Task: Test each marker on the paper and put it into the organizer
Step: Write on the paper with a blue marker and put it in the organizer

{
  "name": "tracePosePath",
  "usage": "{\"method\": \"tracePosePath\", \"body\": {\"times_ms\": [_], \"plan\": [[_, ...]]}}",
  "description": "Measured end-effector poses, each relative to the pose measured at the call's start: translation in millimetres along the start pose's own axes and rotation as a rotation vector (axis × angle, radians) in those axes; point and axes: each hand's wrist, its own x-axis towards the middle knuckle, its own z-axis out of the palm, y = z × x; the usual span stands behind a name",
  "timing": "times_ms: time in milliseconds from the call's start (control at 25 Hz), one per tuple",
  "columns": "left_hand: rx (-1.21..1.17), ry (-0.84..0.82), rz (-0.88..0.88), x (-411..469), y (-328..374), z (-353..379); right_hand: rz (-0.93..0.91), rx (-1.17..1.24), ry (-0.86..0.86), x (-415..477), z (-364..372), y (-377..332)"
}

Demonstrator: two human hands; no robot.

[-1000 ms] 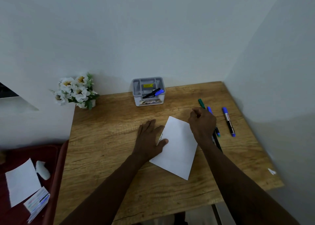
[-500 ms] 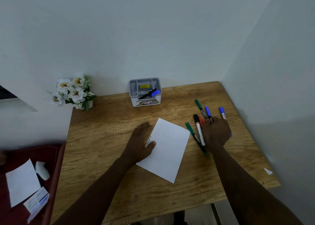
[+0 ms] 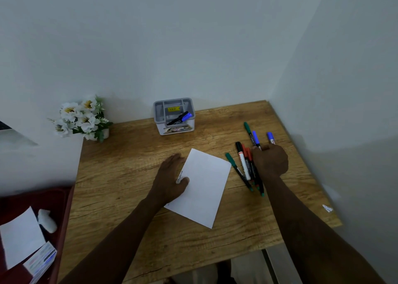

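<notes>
A white paper sheet (image 3: 204,187) lies on the wooden table (image 3: 129,197). My left hand (image 3: 170,176) rests flat on its left edge, beside a line of handwriting. A grey organizer (image 3: 159,111) stands at the back by the wall, with a blue-capped marker (image 3: 182,118) leaning in it. Right of the paper lie several loose markers: a green one (image 3: 231,160), a white one with a black cap (image 3: 242,159), red ones (image 3: 247,154), another green one (image 3: 247,128) and two blue-capped ones (image 3: 255,137) (image 3: 270,137). My right hand (image 3: 271,161) lies over them, fingers curled at the blue ones; its grip is hidden.
White artificial flowers (image 3: 81,118) stand at the table's back left corner. A dark red tray (image 3: 60,197) at the left holds a paper (image 3: 19,236), a white object (image 3: 47,220) and a packet (image 3: 41,260). Walls close the back and right. A small white scrap (image 3: 327,208) lies near the right edge.
My right hand has moved from the paper's top right corner to the right, onto the pile of markers. My left hand stays on the paper.
</notes>
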Motion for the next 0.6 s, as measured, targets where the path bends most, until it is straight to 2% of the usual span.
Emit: {"method": "tracePosePath", "body": {"times_ms": [80,200,320,440,520,600], "plan": [[0.023,0.035,0.024,0,5,0,-0.086,-0.030,0.022,-3,2,2],[0.067,0.130,0.100,4,16,1,-0.384,-0.020,-0.012,-14,11,-3],[0.096,0.208,0.199,11,37,-4,-0.675,0.030,-0.237,-30,20,-19],[0.235,0.242,0.345,15,45,-10,-0.921,0.000,-0.511,-50,32,-41],[0.278,0.238,0.363,15,40,-15,-0.954,0.116,-0.641,-62,37,-54],[0.291,0.241,0.344,11,26,-24,-0.827,0.275,-0.814,-70,36,-64]]}}
